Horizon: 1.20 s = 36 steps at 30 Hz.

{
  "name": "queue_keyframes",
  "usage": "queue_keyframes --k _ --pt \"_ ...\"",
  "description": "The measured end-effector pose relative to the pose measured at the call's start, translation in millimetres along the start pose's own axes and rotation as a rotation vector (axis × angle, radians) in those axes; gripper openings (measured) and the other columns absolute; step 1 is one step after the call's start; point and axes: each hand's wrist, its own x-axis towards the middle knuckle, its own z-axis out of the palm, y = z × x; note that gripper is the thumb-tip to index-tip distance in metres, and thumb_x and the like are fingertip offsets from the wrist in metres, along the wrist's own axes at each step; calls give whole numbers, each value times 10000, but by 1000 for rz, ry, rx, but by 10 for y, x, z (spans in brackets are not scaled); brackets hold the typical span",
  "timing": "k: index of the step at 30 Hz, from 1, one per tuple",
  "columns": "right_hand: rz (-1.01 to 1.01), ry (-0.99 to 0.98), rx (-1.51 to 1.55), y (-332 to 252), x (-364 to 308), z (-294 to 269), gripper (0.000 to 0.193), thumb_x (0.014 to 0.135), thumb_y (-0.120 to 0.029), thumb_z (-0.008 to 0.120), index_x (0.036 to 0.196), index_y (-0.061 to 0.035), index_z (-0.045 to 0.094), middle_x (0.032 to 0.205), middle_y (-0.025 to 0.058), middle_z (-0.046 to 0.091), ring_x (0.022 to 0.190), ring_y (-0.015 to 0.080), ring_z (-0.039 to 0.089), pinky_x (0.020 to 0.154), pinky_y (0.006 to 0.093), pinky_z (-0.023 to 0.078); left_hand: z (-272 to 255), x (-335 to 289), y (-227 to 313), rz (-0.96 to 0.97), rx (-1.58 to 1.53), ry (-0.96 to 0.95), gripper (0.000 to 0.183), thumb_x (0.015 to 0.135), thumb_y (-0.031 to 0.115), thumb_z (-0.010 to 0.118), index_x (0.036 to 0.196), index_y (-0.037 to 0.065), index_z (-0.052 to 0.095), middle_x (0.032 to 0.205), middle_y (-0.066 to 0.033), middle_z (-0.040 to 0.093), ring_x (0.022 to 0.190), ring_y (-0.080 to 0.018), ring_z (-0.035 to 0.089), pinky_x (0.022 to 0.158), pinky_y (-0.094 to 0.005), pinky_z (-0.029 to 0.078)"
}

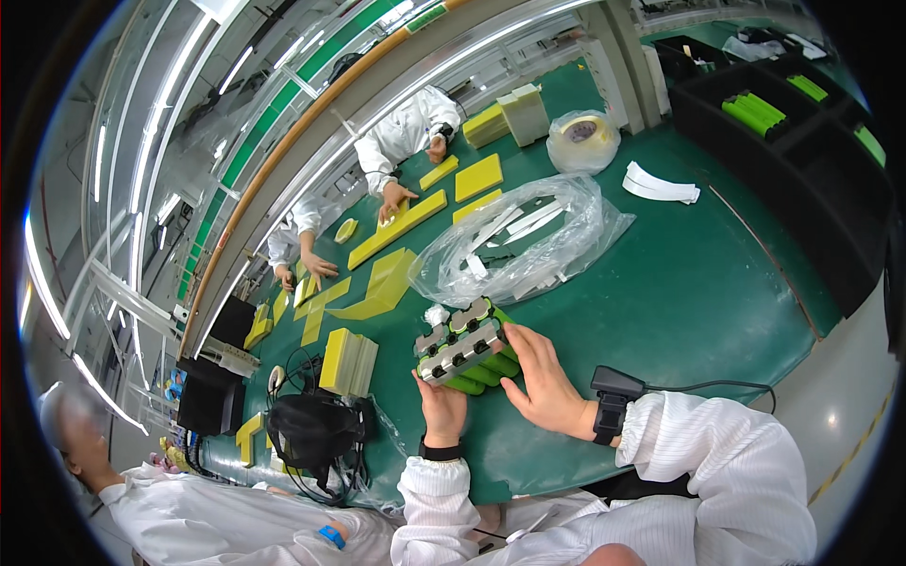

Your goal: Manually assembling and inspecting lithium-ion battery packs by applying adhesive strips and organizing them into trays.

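White sleeves are coming in from the lower edge, and both hands are working on one battery pack [464,347] lying on the green worktop [679,292] just ahead of the person. On the left, the left hand [442,407] is pinching the near end of the pack, fingers closed on it. On the right, the right hand [543,382] is lying flat against the pack's right side, fingers stretched out and pressing rather than gripping.

Judging by how it looks, the pack is already loaded: green cylindrical cells are sitting in a pale holder frame, about four cell bodies are showing below it, and dark round openings are running in two rows along the top. No strips are yet visible across those openings, so any joining seems still to be done.

Going left to right across the worktop: one stack of yellow boards [346,360] is standing beside a black bundle of cables [316,429]; many more yellow pieces are lying farther back, too many to count surely; one clear plastic bag [519,241] is holding white strips; one tape roll [585,137] is sitting behind it; black bins [812,160] with green cells are lining the right edge. Two co-workers' pairs of hands are working far off.
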Motion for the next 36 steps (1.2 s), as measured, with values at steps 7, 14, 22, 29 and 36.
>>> queue_keyframes --k 7,14,22,29,36 --pt "-8 48 13 73 -7 5 669 736 30 548 1351 58 288 1318 247 350 1182 415 382 1020 452 325 -157 8 -119 44 142 32 526 998 456 285 1379 105 376 1398 -71 423 1289 -248 382 1094 -424 264" --pt "188 -42 255 294 306 -77 772 702 136 398 1433 -78 274 1230 186 386 983 300 512 868 343 454 217 -40 -108 253 185 165 483 1023 340 288 1446 117 218 1397 -92 380 1283 -241 376 1089 -395 275" --pt "105 -89 67 281 418 -126 757 690 153 366 1402 -105 369 1240 178 405 992 310 515 866 323 448 222 69 -278 477 511 275 500 1032 320 246 1427 14 257 1332 -121 428 1113 -178 479 1008 -304 330" --pt "28 -84 4 349 385 178 704 661 142 340 1352 15 378 1274 195 444 1189 330 448 1027 358 341 92 -63 -156 553 798 312 496 1029 325 220 1403 5 281 1364 -134 386 1248 -221 392 1032 -332 326" --pt "130 -88 -92 1133 -96 55 654 719 144 327 1369 74 303 1399 217 343 1320 331 342 1098 381 264 221 -13 -371 408 563 247 537 1022 409 211 1441 74 230 1405 -84 344 1263 -174 350 1018 -302 290"
